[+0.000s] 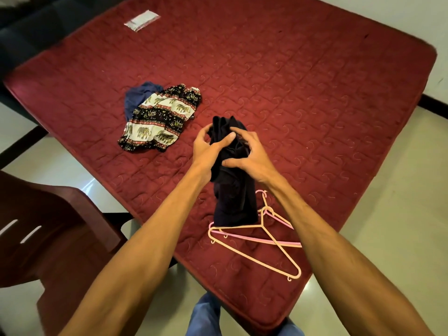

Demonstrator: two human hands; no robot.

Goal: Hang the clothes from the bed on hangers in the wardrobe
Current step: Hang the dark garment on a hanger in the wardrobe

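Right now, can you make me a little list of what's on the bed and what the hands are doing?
bed: red quilted mattress
hands: left hand and right hand both grip the dark garment
hangers: cream hanger and pink hanger, crossed near the bed's edge
other clothes: elephant-print garment partly over a blue garment
far side: white packet

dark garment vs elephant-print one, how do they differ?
The dark garment is plain; the elephant-print garment is patterned. The dark garment is gripped by the left hand and right hand, hanging down; the elephant-print garment lies crumpled on the mattress, untouched. Neither is hung yet.
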